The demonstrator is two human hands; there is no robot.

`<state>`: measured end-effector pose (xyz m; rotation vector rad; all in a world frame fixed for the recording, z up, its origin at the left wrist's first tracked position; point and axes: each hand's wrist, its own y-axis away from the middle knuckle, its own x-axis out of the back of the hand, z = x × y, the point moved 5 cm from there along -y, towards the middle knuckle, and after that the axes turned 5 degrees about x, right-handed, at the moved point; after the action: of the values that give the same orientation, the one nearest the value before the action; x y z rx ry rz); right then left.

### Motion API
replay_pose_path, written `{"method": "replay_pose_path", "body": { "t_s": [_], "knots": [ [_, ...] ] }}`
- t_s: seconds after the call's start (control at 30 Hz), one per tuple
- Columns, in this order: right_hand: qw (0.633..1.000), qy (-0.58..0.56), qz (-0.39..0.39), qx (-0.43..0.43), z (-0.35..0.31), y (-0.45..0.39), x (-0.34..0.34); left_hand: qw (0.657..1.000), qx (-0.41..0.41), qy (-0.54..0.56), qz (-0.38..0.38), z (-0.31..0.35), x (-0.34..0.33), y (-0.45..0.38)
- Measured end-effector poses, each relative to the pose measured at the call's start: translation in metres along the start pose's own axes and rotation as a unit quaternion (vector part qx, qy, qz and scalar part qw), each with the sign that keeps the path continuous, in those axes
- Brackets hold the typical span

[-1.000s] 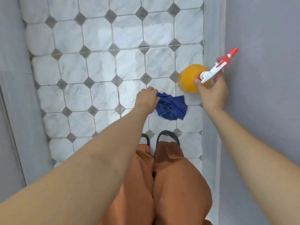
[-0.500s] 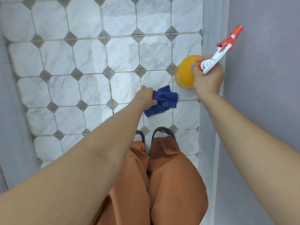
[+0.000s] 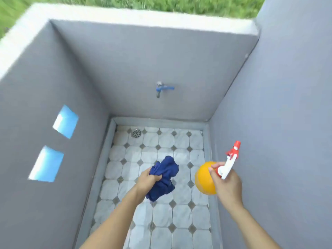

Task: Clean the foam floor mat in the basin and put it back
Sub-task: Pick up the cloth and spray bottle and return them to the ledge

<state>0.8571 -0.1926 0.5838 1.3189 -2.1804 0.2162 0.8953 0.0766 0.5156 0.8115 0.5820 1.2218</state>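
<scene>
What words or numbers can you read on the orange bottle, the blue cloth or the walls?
None can be read anywhere.
Orange spray bottle in the right hand: no label shows.
Blue cloth in the left hand: plain.
Grey walls and tap: no writing or signs.

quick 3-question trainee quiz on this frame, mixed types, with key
1. True or false: the left hand grips the blue cloth.
2. What does the right hand hold? A) a brush B) an orange spray bottle C) a bucket
3. Fill in: the blue-handled tap is mounted on the far ____, above the tiled floor with its round drain.

Key: 1 true; 2 B; 3 wall. The foam mat is not in view.
</scene>
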Motion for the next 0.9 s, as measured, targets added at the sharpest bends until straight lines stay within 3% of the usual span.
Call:
{"method": "replay_pose_path", "body": {
  "t_s": [0.2, 0.4, 0.6, 0.73, 0.9],
  "knots": [
    [0.996, -0.046, 0.014, 0.08, -0.206, -0.036, 0.047, 0.984, -0.149, 0.074, 0.069, 0.219, 0.075, 0.13],
    [0.986, -0.072, 0.018, 0.148, -0.349, -0.109, 0.062, 0.949, -0.224, 0.164, 0.149, 0.365, 0.131, 0.171],
    [0.982, -0.063, 0.005, 0.18, -0.429, -0.207, 0.056, 0.946, -0.233, 0.173, 0.142, 0.459, 0.157, 0.143],
    [0.979, -0.058, -0.004, 0.193, -0.46, -0.27, 0.033, 0.939, -0.273, 0.158, 0.139, 0.498, 0.166, 0.11],
    [0.986, -0.052, -0.006, 0.159, -0.474, -0.33, -0.004, 0.95, -0.238, 0.153, 0.13, 0.521, 0.174, 0.054]
  ]
}}
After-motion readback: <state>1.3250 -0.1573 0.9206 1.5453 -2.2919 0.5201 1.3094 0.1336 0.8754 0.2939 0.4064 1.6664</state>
